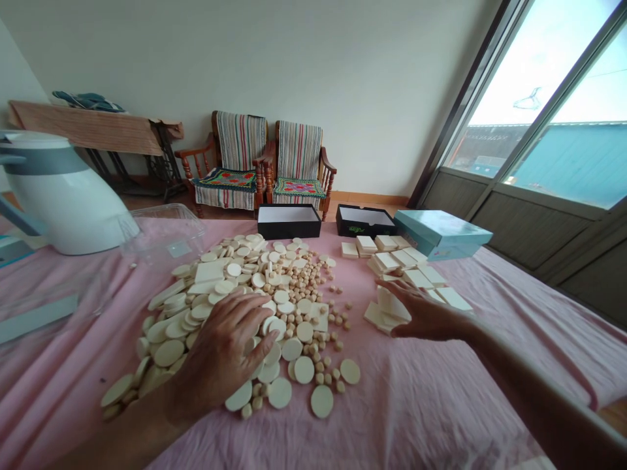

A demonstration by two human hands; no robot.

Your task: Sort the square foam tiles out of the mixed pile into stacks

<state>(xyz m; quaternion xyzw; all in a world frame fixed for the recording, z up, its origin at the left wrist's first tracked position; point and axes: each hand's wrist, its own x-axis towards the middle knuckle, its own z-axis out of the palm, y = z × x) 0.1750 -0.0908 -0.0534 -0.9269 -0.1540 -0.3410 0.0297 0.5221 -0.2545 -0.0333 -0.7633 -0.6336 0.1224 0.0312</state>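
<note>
A large heap of pale round wooden discs (169,352) and small wooden beads or cubes (304,281) spreads over the left and middle of the table. My left hand (225,339) rests on this heap, its fingers stretched over the discs and the thumb apart; anything under the palm is hidden. To the right, my right hand (421,310) has thumb and fingers around a tilted square wooden tile (392,305), above other tiles lying flat. Stacks of square tiles (404,260) stand just beyond that hand. A few square pieces also lie within the heap.
Two open black boxes (289,228) and a light blue box (441,235) stand along the far edge. At left are a white jug (73,196) and a clear plastic container (166,228). Pink cloth (416,405) covers the table. Two chairs (240,150) stand behind.
</note>
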